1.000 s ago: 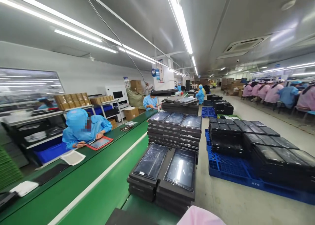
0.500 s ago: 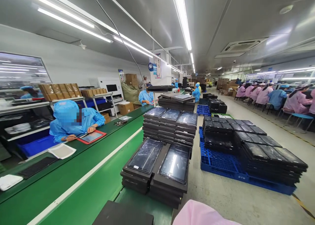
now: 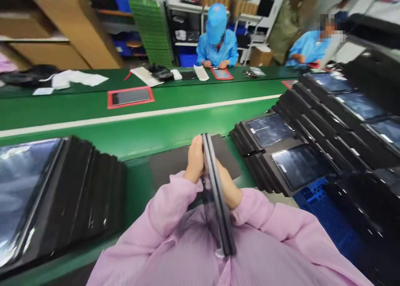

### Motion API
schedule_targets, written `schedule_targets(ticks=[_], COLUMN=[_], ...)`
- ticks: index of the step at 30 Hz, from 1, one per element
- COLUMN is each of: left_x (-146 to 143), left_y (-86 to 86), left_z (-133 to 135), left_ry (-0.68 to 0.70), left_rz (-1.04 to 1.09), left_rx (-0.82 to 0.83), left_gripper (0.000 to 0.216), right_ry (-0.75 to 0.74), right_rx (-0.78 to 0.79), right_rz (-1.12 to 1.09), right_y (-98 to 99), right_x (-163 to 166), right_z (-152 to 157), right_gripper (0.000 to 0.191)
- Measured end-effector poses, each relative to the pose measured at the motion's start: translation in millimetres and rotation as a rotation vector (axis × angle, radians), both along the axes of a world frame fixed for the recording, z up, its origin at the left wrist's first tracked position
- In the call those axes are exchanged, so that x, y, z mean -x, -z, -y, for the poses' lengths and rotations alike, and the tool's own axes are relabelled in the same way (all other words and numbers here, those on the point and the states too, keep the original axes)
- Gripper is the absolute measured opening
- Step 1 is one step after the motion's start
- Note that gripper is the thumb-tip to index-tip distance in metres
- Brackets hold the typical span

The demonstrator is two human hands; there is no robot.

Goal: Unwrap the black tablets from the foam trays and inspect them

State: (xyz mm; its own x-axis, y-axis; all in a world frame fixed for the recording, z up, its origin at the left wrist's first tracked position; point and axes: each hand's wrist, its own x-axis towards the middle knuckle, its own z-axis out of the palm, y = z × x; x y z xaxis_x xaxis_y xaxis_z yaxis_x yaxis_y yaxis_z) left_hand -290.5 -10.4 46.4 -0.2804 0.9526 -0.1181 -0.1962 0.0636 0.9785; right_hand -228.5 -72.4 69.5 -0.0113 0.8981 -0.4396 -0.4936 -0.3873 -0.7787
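Observation:
I hold a thin dark tablet-like panel (image 3: 218, 202) edge-on between my hands, close to my body above my pink sleeves. My left hand (image 3: 194, 161) presses flat against its left face. On the right face, my right hand (image 3: 227, 188) presses from the other side. A black mat (image 3: 175, 161) lies on the green bench under the hands. A stack of black trays with screens (image 3: 46, 198) stands at my left. More tray stacks (image 3: 281, 152) stand at my right.
A green conveyor belt (image 3: 125, 123) with a white stripe runs across in front. A red-framed screen (image 3: 130, 96) lies on it. Two workers in blue suits (image 3: 217, 44) sit on the far side. Cardboard (image 3: 78, 31) and green trays (image 3: 153, 27) stand behind. A blue pallet (image 3: 325, 219) is at right.
The view has swung from looking down the hall to looking down at the bench. My hands and the panel, unseen before, are now in view.

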Motion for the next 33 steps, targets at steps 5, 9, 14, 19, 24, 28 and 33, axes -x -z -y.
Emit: schedule_targets(ticks=[5, 9, 14, 19, 24, 28, 33], left_x=[0.5, 5.0, 8.4, 9.4, 9.5, 10.7, 14.0], left_y=[-2.2, -2.0, -2.6, 0.2, 1.8, -0.6, -1.3], left_z=[6.0, 7.9, 8.5, 8.0, 7.9, 9.9, 11.5], left_ry=[-0.01, -0.021, -0.042, -0.031, -0.004, 0.025, 0.042], left_rz=[0.052, 0.067, 0.038, 0.034, 0.044, 0.035, 0.043], left_rx=[-0.023, -0.038, -0.059, -0.115, -0.138, -0.18, -0.158], left_gripper=[0.037, 0.037, 0.036, 0.035, 0.039, 0.044, 0.048], right_ry=[-0.053, -0.039, -0.091, -0.128, -0.152, -0.15, -0.163], right_rx=[0.089, 0.091, 0.111, 0.045, -0.078, -0.114, -0.242], right_rz=[-0.022, 0.045, 0.169, 0.226, 0.275, 0.326, 0.315], right_y=[-4.8, -9.7, -17.4, -22.9, -17.9, -10.4, -5.2], right_x=[-3.5, -0.5, -0.4, 0.2, -2.3, -6.3, -16.8], right_z=[-0.4, 0.9, -0.4, -2.4, -2.6, -2.3, 6.0], right_gripper=[0.03, 0.02, 0.015, 0.01, 0.018, 0.016, 0.033])
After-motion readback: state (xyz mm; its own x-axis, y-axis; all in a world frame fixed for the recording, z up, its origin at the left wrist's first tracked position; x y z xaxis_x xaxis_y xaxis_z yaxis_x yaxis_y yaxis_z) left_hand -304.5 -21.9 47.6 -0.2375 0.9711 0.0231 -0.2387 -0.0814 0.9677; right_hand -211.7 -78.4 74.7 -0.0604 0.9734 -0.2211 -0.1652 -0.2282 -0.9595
